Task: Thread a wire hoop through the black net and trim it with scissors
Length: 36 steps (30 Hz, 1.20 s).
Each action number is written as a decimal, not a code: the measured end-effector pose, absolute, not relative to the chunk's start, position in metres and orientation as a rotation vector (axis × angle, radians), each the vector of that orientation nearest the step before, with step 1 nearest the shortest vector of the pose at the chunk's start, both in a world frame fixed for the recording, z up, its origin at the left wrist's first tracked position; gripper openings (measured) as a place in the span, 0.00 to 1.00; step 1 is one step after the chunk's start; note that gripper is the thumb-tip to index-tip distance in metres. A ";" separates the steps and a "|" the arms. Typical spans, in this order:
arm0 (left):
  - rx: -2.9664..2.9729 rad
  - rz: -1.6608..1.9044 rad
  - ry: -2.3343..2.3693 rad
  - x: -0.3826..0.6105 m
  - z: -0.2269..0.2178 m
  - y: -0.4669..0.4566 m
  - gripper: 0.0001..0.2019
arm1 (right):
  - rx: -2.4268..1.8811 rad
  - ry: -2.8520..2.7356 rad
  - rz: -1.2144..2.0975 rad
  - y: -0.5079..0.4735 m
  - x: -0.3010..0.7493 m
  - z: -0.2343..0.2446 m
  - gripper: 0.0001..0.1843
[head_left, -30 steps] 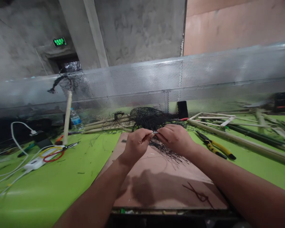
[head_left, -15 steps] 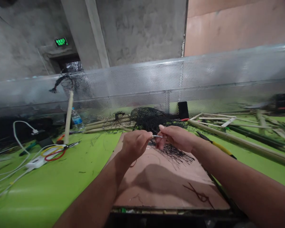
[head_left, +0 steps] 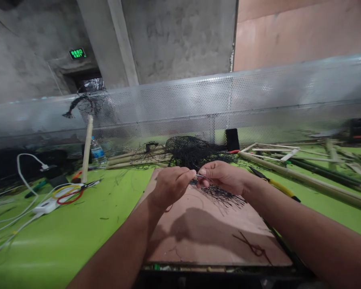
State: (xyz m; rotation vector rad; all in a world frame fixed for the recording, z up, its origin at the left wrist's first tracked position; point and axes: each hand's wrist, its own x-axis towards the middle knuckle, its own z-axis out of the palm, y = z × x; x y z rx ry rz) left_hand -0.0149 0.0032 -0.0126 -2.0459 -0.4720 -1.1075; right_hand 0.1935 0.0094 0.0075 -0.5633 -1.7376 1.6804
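The only words I can make out are on the green lit exit sign point(head_left: 77, 53), mounted on the concrete wall point(head_left: 33, 52) above a dark doorway point(head_left: 87, 78), up beyond the far left edge of the green table point(head_left: 78, 228). Its lower line reads EXIT in pale letters on green. The line above it is a row of characters too small and blurred for me to read. The water bottle point(head_left: 98, 153) near that far left edge carries a blue label, but I can't read anything on it from here. I can read no numbers or brand names.
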 end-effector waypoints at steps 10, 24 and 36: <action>-2.056 -1.222 -0.465 -0.014 -0.014 0.007 0.07 | -0.564 -1.689 1.721 -0.001 0.189 0.014 0.14; -2.203 -1.396 -0.684 -0.006 -0.015 0.007 0.05 | -0.687 -1.930 0.759 0.003 0.184 0.010 0.09; -2.293 -1.612 -0.979 0.001 -0.012 0.003 0.05 | -0.758 -1.945 0.212 0.006 0.182 0.000 0.03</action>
